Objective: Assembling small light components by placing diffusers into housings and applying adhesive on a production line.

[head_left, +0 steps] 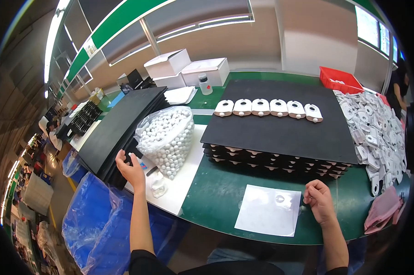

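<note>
My left hand [132, 170] is raised beside a clear plastic bag [166, 137] full of small white balls, its fingers curved and apart. A whitish spot shows at one fingertip, too small to name. My right hand [319, 200] is curled closed just above the green table, at the right edge of a white paper sheet [269, 211]; whatever it may hold is hidden. Beyond it stands a stack of black boards [276, 142] with white parts between the layers. On the top board a row of several white plastic housings [260, 107] lies across.
A heap of loose white plastic parts [374, 133] covers the right, with a red tray [340, 80] behind and a pink bag [383, 208] in front. More black boards [120, 123] lie left. White boxes [204, 71] and a bottle [205, 85] stand behind. Blue plastic-lined bins [92, 224] sit below.
</note>
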Motion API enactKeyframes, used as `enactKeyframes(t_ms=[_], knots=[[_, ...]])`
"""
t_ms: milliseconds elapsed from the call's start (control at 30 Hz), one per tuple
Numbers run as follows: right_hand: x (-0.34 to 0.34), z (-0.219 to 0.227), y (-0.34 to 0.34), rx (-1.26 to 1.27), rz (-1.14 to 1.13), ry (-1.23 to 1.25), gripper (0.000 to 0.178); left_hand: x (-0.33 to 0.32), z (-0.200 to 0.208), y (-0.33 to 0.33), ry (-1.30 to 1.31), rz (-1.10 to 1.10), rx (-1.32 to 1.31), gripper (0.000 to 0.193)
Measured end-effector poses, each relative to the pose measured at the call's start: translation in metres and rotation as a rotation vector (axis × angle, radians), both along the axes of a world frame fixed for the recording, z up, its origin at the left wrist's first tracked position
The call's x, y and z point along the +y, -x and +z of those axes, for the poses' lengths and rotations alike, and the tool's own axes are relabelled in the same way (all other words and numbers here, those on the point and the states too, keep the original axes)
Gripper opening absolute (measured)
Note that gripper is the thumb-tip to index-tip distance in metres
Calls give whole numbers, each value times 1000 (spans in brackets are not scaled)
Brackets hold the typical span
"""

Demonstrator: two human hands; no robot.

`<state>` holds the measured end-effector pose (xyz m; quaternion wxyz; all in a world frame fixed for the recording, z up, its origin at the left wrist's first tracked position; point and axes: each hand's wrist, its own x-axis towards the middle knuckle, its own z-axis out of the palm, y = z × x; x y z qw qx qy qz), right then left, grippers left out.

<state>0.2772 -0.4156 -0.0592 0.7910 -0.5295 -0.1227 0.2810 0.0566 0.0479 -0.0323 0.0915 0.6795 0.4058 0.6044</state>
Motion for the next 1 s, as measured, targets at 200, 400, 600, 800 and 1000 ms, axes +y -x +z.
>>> enactKeyframes(t_ms=[200,400,600,800,1000], knots=[[-1,-7,-6,-34,46,26,10,20,44,-63,-111,-365,426,26],[3,-13,-11,-89,93,68,18,120,9,-100,-135,-421,956,40],[-32,2,-13,-263,12,40,11,93,19,-119,-122,-474,866,17],[-115,37,-40,-968,-342,863,16,57,56,-107,-167,-291,782,30],[-204,25,-94,-922,-592,1777,24,136,64,-101,-183,-222,705,36]])
